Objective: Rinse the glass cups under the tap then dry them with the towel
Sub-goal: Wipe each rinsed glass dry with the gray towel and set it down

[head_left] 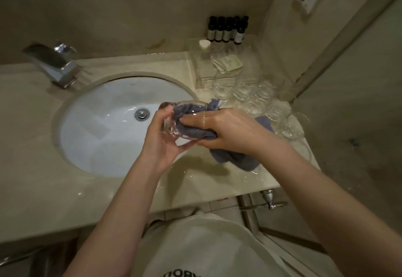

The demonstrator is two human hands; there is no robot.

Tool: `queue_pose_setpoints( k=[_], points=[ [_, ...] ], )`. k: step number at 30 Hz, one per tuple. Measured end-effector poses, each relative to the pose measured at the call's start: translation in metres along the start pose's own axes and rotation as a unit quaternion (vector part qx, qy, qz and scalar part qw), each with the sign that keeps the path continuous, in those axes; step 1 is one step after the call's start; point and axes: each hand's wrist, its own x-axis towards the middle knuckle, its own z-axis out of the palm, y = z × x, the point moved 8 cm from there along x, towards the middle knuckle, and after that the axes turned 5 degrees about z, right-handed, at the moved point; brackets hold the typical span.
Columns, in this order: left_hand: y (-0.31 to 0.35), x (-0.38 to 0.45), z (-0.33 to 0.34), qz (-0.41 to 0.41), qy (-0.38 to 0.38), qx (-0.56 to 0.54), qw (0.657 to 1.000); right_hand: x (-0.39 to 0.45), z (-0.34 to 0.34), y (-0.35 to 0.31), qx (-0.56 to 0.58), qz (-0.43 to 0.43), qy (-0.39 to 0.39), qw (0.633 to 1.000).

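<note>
Gripping a glass cup [174,122] on its side, the left hand [162,139] steadies it above the sink [87,137] rim. The right hand [228,132] pinches the grey towel [191,117] (fingers inside the cup).

Little is reading clearly here. Dark capital letters are showing on the pale garment [208,252] at the bottom edge, well below both hands; they are cut off by the frame, and only something like "RO" is coming through. Beyond the right hand [230,133], the labels on the dark bottles [227,29] and the printing on the small packets [231,63] are appearing too blurred to read.
</note>
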Motion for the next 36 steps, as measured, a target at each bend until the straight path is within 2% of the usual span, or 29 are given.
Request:
queue_pose_setpoints(
  k=[3,8,10,12,13,15,18,20,22,24,26,29,31,32,33,35,36],
  points=[
    [0.011,-0.007,-0.025,-0.024,0.046,0.023,0.998,0.019,0.004,-0.02,-0.05,-0.042,-0.013,0.998],
    [0.043,-0.016,-0.059,0.068,0.105,0.038,0.991,0.049,0.017,-0.044,0.083,-0.041,-0.078,0.993],
    [0.055,-0.021,-0.076,0.104,0.102,0.047,0.988,0.056,0.022,-0.052,0.233,-0.019,-0.133,0.963],
    [0.07,-0.027,-0.088,0.136,0.087,0.07,0.984,0.062,0.03,-0.062,0.393,-0.002,-0.18,0.902],
    [0.079,-0.03,-0.093,0.146,0.08,0.084,0.982,0.066,0.033,-0.067,0.426,-0.002,-0.181,0.886],
    [0.092,-0.031,-0.102,0.135,0.067,0.096,0.984,0.075,0.031,-0.079,0.41,-0.016,-0.144,0.901],
    [0.104,-0.036,-0.119,0.026,0.071,0.138,0.988,0.088,0.014,-0.1,0.269,-0.063,-0.059,0.959],
    [0.112,-0.04,-0.136,-0.03,0.08,0.22,0.972,0.096,0.009,-0.117,0.171,-0.095,-0.038,0.98],
    [0.127,-0.04,-0.149,-0.017,0.094,0.282,0.955,0.105,0.009,-0.129,0.136,-0.1,-0.047,0.985],
    [0.14,-0.04,-0.159,0.024,0.13,0.295,0.946,0.114,0.011,-0.136,0.155,-0.092,-0.061,0.982],
    [0.152,-0.042,-0.166,0.101,0.147,0.285,0.942,0.122,0.012,-0.141,0.246,-0.07,-0.1,0.962],
    [0.17,-0.053,-0.172,0.244,0.134,0.306,0.911,0.127,0.024,-0.154,0.454,-0.028,-0.218,0.863],
    [0.178,-0.058,-0.176,0.279,0.116,0.325,0.896,0.129,0.029,-0.163,0.511,-0.019,-0.241,0.825],
    [0.18,-0.058,-0.181,0.27,0.111,0.325,0.9,0.131,0.028,-0.167,0.512,-0.02,-0.233,0.827],
    [0.18,-0.056,-0.187,0.241,0.107,0.317,0.911,0.134,0.026,-0.171,0.493,-0.026,-0.211,0.844],
    [0.173,-0.05,-0.2,0.109,0.093,0.279,0.949,0.141,0.022,-0.176,0.385,-0.049,-0.142,0.911],
    [0.168,-0.049,-0.206,0.034,0.095,0.273,0.957,0.143,0.021,-0.181,0.308,-0.07,-0.112,0.942]
  ],
)
